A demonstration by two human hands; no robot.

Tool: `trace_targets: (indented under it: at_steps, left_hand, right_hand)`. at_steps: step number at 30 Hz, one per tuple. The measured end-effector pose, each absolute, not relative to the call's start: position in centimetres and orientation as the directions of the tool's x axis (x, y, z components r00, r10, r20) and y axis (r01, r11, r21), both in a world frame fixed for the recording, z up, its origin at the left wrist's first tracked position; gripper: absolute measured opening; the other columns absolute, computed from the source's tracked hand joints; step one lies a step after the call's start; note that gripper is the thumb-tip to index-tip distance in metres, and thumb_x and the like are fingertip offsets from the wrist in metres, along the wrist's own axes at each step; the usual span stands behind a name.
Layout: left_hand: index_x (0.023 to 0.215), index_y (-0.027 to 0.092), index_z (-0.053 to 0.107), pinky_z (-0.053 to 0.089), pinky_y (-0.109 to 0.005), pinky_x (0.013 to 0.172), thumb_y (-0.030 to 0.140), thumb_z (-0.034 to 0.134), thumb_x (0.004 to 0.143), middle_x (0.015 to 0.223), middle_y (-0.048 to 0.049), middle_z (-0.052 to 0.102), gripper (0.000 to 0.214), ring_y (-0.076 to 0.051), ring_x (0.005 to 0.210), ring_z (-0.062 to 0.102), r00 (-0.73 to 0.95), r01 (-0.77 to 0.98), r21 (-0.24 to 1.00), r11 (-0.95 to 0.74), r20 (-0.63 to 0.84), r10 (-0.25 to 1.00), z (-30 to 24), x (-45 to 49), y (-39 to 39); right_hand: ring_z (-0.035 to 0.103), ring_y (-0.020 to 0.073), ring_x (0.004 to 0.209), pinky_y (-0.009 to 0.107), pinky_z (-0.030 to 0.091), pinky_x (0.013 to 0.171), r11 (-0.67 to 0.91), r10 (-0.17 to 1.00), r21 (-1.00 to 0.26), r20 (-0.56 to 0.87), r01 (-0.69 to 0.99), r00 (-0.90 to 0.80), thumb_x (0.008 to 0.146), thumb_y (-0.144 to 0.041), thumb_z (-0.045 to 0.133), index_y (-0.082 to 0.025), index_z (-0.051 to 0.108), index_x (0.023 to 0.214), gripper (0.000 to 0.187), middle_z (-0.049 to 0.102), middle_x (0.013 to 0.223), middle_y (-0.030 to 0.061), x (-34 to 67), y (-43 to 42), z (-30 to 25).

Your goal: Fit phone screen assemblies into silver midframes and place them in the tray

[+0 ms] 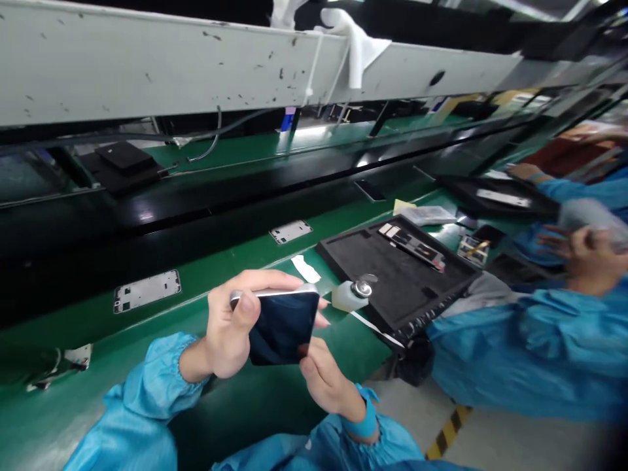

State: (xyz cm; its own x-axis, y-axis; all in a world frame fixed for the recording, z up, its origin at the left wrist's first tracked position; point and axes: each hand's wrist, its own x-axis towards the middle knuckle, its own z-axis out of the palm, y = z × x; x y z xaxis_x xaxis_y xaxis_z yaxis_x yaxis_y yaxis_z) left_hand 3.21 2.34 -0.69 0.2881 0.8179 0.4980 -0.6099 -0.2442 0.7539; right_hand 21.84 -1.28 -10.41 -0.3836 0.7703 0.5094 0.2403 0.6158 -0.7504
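A dark smartphone point(282, 325) with a silver edge is held above the green bench, screen toward me. My left hand point(234, 324) wraps round its left side, thumb pressed on the upper left corner of the glass and fingers along the top edge. My right hand point(328, 381) comes up from below and grips the phone's lower right corner with fingers closed against it. Both arms wear blue sleeves.
A black foam tray point(392, 275) with a phone part lies to the right, a small white dispenser bottle point(352, 293) at its near corner. Silver phone frames point(147, 290) point(290, 231) lie beside the black conveyor point(245, 190). A co-worker in blue sits at right.
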Motion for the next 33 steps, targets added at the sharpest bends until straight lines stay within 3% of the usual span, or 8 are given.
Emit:
trace_targets:
  at_steps: [4, 9, 13, 20, 24, 29, 33]
  left_hand:
    - [0.123, 0.025, 0.076, 0.072, -0.054, 0.076, 0.058, 0.056, 0.109, 0.110, -0.0107, 0.085, 0.042, -0.034, 0.091, 0.085, 0.266, -0.599, 0.772, -0.213, 0.442, 0.857, -0.3, 3.1, 2.3]
    - [0.119, 0.024, 0.076, 0.072, -0.054, 0.078, 0.058, 0.056, 0.109, 0.103, -0.0098, 0.085, 0.042, -0.031, 0.085, 0.084, 0.226, -0.589, 0.778, -0.219, 0.419, 0.880, -0.1, 3.1, 2.5]
    - [0.119, 0.023, 0.075, 0.072, -0.052, 0.079, 0.057, 0.055, 0.109, 0.103, -0.0106, 0.085, 0.040, -0.031, 0.087, 0.085, 0.197, -0.606, 0.760, -0.236, 0.430, 0.881, -0.3, 3.4, 2.4]
    - [0.119, 0.025, 0.073, 0.072, -0.045, 0.069, 0.056, 0.054, 0.110, 0.106, -0.0091, 0.085, 0.037, -0.031, 0.086, 0.084, 0.091, -0.595, 0.747, -0.297, 0.430, 0.898, -1.2, 4.4, 2.9]
    - [0.114, 0.024, 0.070, 0.071, -0.046, 0.070, 0.062, 0.057, 0.107, 0.097, -0.0080, 0.085, 0.041, -0.029, 0.077, 0.083, 0.034, -0.584, 0.769, -0.259, 0.343, 0.939, -0.7, 4.6, 4.0]
    - [0.112, 0.025, 0.069, 0.071, -0.043, 0.069, 0.062, 0.059, 0.106, 0.095, -0.0061, 0.084, 0.039, -0.026, 0.073, 0.082, -0.012, -0.593, 0.764, -0.254, 0.307, 0.952, -0.1, 4.7, 4.6]
    - [0.114, 0.025, 0.069, 0.071, -0.040, 0.071, 0.061, 0.058, 0.107, 0.098, -0.0073, 0.084, 0.038, -0.025, 0.076, 0.082, 0.022, -0.621, 0.745, -0.245, 0.329, 0.944, -0.2, 4.8, 4.5]
  right_hand:
    - [0.047, 0.0191, 0.058, 0.033, 0.040, 0.055, 0.689, 0.699, -0.694, 0.561, 0.208, -0.444, 0.116, -0.058, 0.028, -0.024, 0.055, 0.072, 0.061, 0.050, 0.064, 0.0012, 22.0, -0.8, -10.4]
    - [0.056, 0.0173, 0.058, 0.031, 0.041, 0.057, 0.695, 0.656, -0.712, 0.572, 0.098, -0.493, 0.117, -0.055, 0.033, -0.022, 0.065, 0.077, 0.061, 0.062, 0.063, 0.0018, 22.1, -0.3, -9.6]
    - [0.054, 0.0167, 0.051, 0.032, 0.038, 0.053, 0.650, 0.702, -0.754, 0.547, 0.097, -0.456, 0.114, -0.063, 0.035, -0.023, 0.062, 0.063, 0.070, 0.059, 0.054, 0.0021, 21.8, -0.3, -11.0]
    - [0.053, 0.0183, 0.048, 0.033, 0.043, 0.049, 0.531, 0.820, -0.841, 0.479, 0.102, -0.314, 0.102, -0.074, 0.055, -0.023, 0.064, 0.065, 0.064, 0.058, 0.051, 0.0023, 19.9, 0.2, -12.4]
    - [0.056, 0.0166, 0.046, 0.030, 0.045, 0.048, 0.492, 0.825, -0.870, 0.454, 0.035, -0.338, 0.104, -0.072, 0.053, -0.023, 0.058, 0.058, 0.067, 0.059, 0.049, 0.0028, 19.3, 0.6, -12.4]
    - [0.066, 0.0186, 0.051, 0.030, 0.055, 0.051, 0.344, 0.857, -0.935, 0.350, -0.085, -0.378, 0.099, -0.077, 0.059, -0.021, 0.068, 0.070, 0.064, 0.067, 0.056, 0.0040, 18.8, 0.2, -12.8]
    - [0.068, 0.0191, 0.056, 0.032, 0.059, 0.057, 0.324, 0.851, -0.941, 0.334, -0.095, -0.405, 0.099, -0.074, 0.063, -0.021, 0.069, 0.075, 0.059, 0.071, 0.061, 0.0041, 18.6, -0.3, -12.7]
